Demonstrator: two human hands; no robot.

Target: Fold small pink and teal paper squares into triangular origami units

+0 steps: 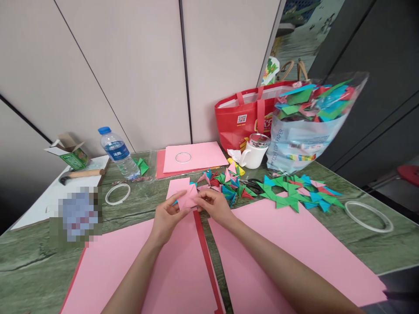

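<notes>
A small folded piece of pink paper (187,199) is held up between my two hands over the table. My left hand (167,218) grips its left and lower edges between thumb and fingers. At its right edge, my right hand (212,205) pinches the paper with thumb and forefinger. Creases show on its face. Just behind it lies a pink paper slip (175,185). Large pink sheets, one stack on the left (131,261) and another on the right (281,253), spread beneath my forearms.
Folded paper pieces (229,187) and green-blue paper rings (278,196) lie behind my right hand, near black scissors (255,185). A white mug (254,152), red bag (234,126) and plastic bag (294,139) stand at back right. Leftward are a water bottle (119,152), hammer (81,173) and white ring (118,194).
</notes>
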